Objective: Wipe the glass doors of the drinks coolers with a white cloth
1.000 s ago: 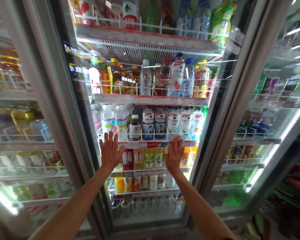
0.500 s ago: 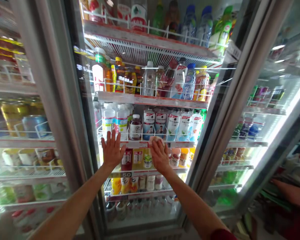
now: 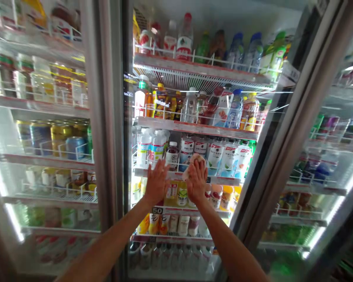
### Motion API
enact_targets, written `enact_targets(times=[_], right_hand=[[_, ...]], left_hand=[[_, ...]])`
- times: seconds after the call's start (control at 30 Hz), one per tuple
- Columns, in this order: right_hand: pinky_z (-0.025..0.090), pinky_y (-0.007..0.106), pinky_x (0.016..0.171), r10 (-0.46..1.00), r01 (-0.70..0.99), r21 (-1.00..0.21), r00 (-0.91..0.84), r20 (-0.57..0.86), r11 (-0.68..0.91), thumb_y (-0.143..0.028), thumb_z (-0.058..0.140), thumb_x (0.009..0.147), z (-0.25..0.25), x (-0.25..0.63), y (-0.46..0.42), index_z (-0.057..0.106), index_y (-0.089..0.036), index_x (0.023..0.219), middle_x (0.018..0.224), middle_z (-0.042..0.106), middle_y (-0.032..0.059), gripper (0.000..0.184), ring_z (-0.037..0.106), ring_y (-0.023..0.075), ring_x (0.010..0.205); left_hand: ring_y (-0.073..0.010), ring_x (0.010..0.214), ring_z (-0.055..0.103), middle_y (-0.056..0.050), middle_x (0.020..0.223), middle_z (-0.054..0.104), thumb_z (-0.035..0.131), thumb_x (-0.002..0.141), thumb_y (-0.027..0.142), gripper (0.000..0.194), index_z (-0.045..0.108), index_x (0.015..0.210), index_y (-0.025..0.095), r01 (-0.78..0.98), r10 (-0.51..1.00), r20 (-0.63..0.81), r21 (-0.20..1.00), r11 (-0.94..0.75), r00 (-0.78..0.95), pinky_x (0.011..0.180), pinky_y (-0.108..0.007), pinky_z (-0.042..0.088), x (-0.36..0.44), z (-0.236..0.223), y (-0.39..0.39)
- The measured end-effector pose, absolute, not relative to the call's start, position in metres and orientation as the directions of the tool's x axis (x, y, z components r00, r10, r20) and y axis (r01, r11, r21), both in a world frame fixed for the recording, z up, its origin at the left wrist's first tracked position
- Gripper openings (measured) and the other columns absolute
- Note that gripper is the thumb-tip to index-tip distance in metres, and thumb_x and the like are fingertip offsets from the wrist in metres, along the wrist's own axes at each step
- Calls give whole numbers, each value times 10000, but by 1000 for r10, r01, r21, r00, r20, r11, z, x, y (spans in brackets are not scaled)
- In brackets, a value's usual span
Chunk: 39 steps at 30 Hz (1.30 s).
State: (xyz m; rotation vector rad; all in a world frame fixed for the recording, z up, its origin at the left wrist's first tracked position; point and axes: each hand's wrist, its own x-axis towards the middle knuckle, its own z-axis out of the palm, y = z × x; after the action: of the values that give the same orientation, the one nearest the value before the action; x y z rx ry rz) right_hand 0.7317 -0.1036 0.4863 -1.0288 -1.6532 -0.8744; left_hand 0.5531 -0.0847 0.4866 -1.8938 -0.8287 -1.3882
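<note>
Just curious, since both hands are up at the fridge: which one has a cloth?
The right hand, its fingers over a crumpled pale pink cloth; the left hand shows no cloth, just blurred fingers.

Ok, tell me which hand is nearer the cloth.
Right: the right hand is on the cloth; the left hand is spread open to its left, apart from it.

Pale pink cloth (image 3: 199, 157), seemingly plain

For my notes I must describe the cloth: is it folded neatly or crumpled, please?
Crumpled: the pale cloth sticks out with an uneven, rumpled edge around the right hand. The part beneath is hidden.
</note>
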Motion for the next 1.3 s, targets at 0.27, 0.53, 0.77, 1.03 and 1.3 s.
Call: enact_targets(times=[0.27,0.53,0.77,1.03,1.3], right_hand=[[283,441,1067,300,762,-38,-208,931,646,-282,191,883,505,781,-131,62,-179,1426,1475,230,102,567,230,200,1354],[128,551,1071,93,970,152,-172,981,191,-311,339,880,557,906,-121,237,-210,1395,1449,286,130,535,194,269,1360],[102,553,1072,163,967,209,-232,959,144,-338,429,851,543,917,-106,199,-246,1405,1486,191,106,607,125,284,1374],[133,531,1075,97,961,198,-219,971,193,-309,411,859,542,920,-106,270,-233,1385,1425,342,113,550,250,271,1341],[147,516,1072,88,966,200,-216,972,161,-275,441,838,538,921,-105,343,-223,1355,1416,358,115,528,271,281,1331]], left_hand=[[-205,1361,158,-127,1379,391,329,889,256,470,329,1342,133,733,26,953,-215,-646,303,1103,-443,179,675,506,-88],[-205,1356,183,-116,1407,345,388,877,310,509,317,1359,163,861,70,973,-158,-484,218,1110,-420,119,651,500,-67],[-223,1372,87,-99,1478,154,351,867,247,553,230,1394,132,882,15,992,-105,-460,126,1111,-420,127,695,500,-81],[-185,1367,140,-71,1458,235,351,879,260,527,246,1389,178,894,66,965,-206,-397,252,1119,-419,81,661,491,-74],[-196,1366,140,-70,1448,273,378,853,284,536,286,1374,199,803,-2,915,-355,-479,403,1114,-432,109,698,488,-81]])
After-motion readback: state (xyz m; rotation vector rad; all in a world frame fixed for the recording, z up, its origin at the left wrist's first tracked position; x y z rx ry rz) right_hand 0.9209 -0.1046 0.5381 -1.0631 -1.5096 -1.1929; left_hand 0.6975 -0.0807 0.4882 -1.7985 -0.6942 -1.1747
